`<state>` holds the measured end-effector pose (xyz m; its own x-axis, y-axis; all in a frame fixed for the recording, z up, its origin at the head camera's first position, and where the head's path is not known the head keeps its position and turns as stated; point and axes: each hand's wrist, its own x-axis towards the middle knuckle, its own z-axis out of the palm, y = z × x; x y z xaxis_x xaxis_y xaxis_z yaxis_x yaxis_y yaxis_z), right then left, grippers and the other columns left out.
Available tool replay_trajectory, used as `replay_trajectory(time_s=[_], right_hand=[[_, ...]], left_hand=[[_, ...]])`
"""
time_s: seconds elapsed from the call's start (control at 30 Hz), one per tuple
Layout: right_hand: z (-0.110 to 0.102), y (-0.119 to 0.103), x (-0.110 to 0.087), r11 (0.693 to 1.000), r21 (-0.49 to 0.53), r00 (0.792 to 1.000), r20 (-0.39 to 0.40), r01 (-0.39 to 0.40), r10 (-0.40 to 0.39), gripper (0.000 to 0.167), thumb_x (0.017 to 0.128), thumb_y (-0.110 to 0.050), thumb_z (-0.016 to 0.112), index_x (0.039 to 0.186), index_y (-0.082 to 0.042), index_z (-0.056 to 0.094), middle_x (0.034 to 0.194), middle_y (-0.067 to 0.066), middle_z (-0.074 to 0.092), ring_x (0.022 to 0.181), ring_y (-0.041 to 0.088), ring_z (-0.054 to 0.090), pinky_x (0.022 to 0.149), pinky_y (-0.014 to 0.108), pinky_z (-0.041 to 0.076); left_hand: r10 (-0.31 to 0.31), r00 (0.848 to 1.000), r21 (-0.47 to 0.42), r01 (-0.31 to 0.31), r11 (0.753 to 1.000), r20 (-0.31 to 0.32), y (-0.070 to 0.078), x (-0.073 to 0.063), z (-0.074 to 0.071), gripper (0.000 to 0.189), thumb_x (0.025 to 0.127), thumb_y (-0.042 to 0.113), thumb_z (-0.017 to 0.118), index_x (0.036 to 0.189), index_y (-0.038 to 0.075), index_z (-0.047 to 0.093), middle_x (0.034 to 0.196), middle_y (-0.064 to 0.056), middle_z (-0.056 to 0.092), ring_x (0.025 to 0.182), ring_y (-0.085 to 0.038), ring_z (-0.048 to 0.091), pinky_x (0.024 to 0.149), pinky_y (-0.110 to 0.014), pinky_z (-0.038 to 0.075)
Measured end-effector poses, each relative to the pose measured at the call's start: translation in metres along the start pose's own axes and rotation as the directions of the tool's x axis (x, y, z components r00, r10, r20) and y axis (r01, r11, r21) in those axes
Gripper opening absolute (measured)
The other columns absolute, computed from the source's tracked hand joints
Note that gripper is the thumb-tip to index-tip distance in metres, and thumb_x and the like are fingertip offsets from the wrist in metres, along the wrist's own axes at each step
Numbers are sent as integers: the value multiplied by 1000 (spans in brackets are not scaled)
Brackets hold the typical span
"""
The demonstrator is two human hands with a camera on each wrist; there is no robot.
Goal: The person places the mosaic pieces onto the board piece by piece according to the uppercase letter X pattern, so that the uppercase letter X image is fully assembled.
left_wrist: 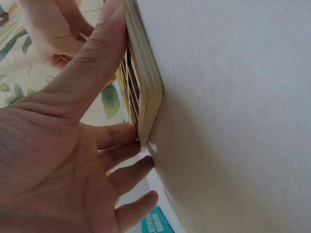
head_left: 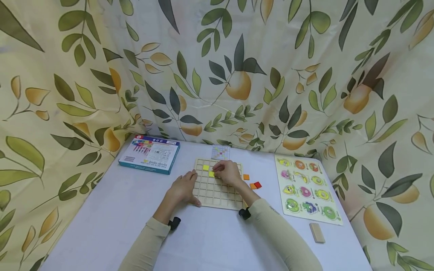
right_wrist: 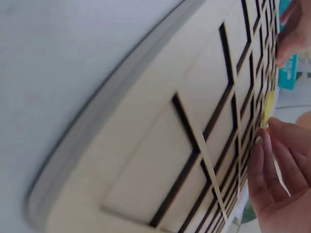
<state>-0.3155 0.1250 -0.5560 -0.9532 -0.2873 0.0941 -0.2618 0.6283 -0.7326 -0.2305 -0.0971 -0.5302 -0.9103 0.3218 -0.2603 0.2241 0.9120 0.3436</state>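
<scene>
Fingers of the right hand (head_left: 229, 174) pinch a yellow tile (head_left: 211, 174) just below the head view's centre, and if the left hand's (head_left: 182, 188) spread fingers let the grid board (head_left: 218, 192) slip, it could seat askew.

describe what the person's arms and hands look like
The left sleeve is plain beige; the right sleeve is beige too, with a small marking near its end, too small to read. A small black device sits at each wrist. The left hand and right hand wear no gloves.
</scene>
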Motion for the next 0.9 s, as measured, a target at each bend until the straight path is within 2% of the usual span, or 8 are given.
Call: replay_trajectory(time_s=[0.23,0.33,0.57,0.7,0.9], right_hand=[[-27,-9,-16,999,0,999,-21,38,-38,14,91,-5,79,105,-5,80,92,2,79,84,16,75,80,39,62],[-40,-12,-22,999,15,999,-38,36,-35,15,91,-4,79,105,-4,80,93,3,79,84,16,75,81,37,62],[-64,-14,-37,998,49,997,-72,27,-23,15,90,-9,83,104,-7,80,93,0,79,83,15,76,74,32,63],[-74,-11,-51,998,50,996,-82,25,-21,17,90,-9,82,106,-4,79,92,1,79,83,16,76,74,31,62],[-90,5,-83,998,52,996,-81,-38,42,15,90,-6,82,104,-4,79,91,0,79,84,16,74,69,27,60]], left_hand=[[0,1000,5,0,1000,-6,1,0,0,131,65,54,96,162,-2,29,170,-19,25,157,-33,24,128,-53,24],[-2,1000,3,2,1000,-8,0,0,0,131,65,54,96,162,-2,29,170,-19,24,158,-33,23,128,-53,23],[-5,1000,-1,5,1000,-11,-3,1,1,132,65,54,96,163,-2,27,171,-19,22,158,-35,21,128,-54,20],[-4,1000,-8,4,1000,-4,-2,0,0,131,65,52,96,163,-2,27,171,-19,22,158,-34,21,128,-54,20],[4,1000,-22,-4,1000,2,1,-1,1,130,66,51,96,163,-2,27,171,-20,22,158,-36,22,128,-55,21]])
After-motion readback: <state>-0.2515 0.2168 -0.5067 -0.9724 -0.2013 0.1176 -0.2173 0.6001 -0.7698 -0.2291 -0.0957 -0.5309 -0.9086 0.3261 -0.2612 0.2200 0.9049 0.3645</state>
